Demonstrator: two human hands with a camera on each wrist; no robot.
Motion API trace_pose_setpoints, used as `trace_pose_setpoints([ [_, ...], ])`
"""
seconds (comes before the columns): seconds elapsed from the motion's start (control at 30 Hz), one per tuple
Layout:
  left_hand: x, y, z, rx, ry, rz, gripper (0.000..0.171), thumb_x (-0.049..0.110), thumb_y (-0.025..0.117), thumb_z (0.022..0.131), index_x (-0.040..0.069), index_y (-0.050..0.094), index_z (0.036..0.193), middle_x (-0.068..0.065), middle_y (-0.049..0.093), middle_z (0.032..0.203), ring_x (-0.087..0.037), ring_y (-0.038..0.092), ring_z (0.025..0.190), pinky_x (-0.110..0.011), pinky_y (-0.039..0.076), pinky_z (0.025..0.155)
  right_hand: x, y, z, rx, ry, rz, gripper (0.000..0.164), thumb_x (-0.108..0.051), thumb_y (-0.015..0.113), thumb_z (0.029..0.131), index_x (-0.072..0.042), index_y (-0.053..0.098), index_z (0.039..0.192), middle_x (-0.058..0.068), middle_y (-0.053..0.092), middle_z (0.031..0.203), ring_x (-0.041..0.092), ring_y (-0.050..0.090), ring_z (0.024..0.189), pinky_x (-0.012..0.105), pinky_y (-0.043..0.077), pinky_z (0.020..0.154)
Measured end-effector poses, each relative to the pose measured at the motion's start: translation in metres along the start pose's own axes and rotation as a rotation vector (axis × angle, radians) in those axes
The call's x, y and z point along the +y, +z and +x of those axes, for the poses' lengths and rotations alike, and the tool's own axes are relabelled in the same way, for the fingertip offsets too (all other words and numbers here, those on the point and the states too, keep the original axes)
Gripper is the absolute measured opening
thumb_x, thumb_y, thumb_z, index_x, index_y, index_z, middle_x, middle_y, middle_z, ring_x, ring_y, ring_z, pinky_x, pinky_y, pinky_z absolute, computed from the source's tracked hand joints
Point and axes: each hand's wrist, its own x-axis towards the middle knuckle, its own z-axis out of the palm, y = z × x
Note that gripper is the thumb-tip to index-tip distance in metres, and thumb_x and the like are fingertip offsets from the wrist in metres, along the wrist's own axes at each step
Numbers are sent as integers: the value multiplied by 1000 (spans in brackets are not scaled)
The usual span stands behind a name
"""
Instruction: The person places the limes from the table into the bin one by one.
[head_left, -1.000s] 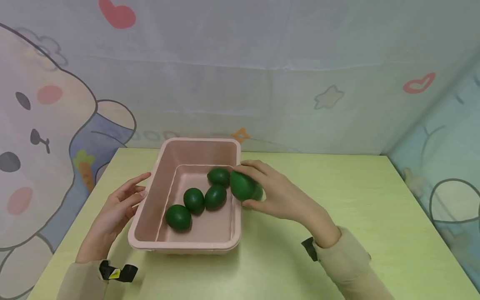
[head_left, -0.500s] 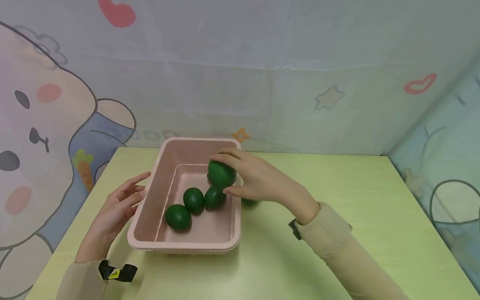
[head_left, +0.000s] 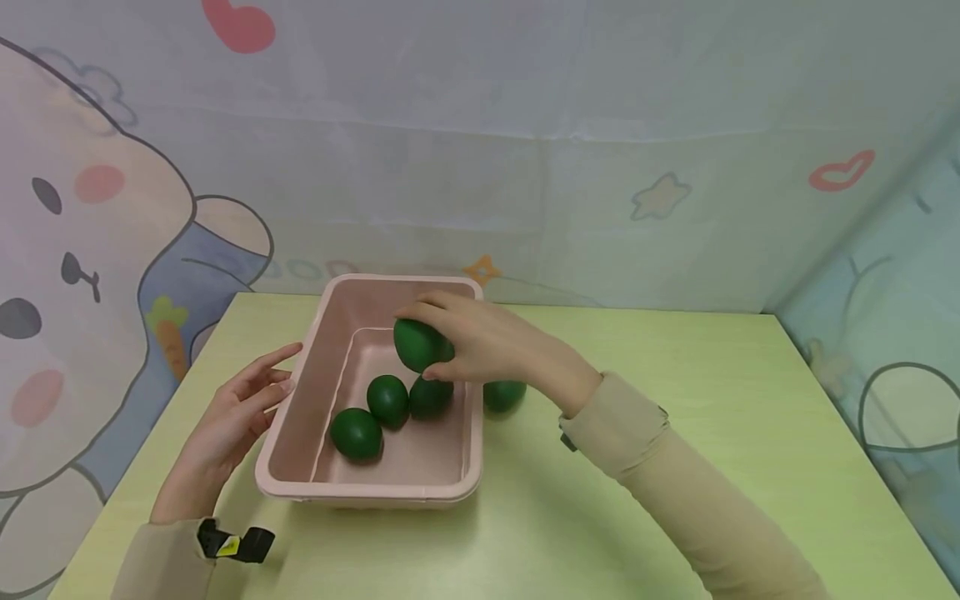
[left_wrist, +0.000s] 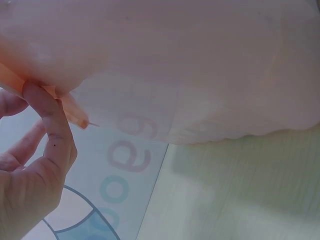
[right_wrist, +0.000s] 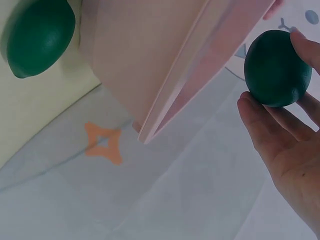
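A green lime (head_left: 415, 343) is held in my right hand (head_left: 487, 337), thumb on one side and fingers on the other, above the far right part of a pink plastic bin (head_left: 369, 492). In the right wrist view, the held lime (right_wrist: 277, 70) shows beyond the bin's rim. Several more limes (head_left: 356, 434) lie on the bin's floor; one at the back is mostly hidden behind the held one. My left hand (head_left: 236, 412) rests at the bin's left side, fingertips touching just under the rim, as the left wrist view also shows.
Another lime (head_left: 504, 396) lies on the pale yellow-green table (head_left: 675, 417), right against the bin's right outer side. A fabric backdrop (head_left: 600, 167) with cartoon prints stands along the table's back edge.
The right hand has carried its lime left from the bin's right rim to over its inside. The lime on the table is more exposed now. The left hand and bin stay put.
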Motion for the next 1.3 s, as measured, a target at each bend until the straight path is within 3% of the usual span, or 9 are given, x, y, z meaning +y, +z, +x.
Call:
trace_pose_setpoints([
  [0.33,2,1,0,3,-4,3,48,4,49,99,15,43,145,5,58,102,-4,65,88,-19,56,72,1,0,32,-83,-30,-132,69,-36,73,84,-20,43,143,0,46,142,16,50,126,34,42,106],
  [0.6,1,1,1,6,-4,7,48,4,50,98,15,43,145,5,58,102,-4,65,89,-19,56,72,3,4,47,-125,-25,-186,69,-36,74,83,-20,43,143,2,47,140,19,55,120,34,44,103],
  [0.93,1,3,2,14,-9,3,47,4,50,98,16,45,143,6,60,101,-4,65,88,-19,56,72,14,10,47,-99,-56,-176,51,-23,66,91,-14,50,138,3,49,139,18,53,123,32,45,103],
  [1.3,0,2,3,15,-5,3,47,4,50,98,16,46,143,6,59,100,-4,65,87,-18,56,72,25,12,32,-32,-75,-166,44,-24,65,90,-12,56,132,4,55,134,20,50,128,34,40,109],
])
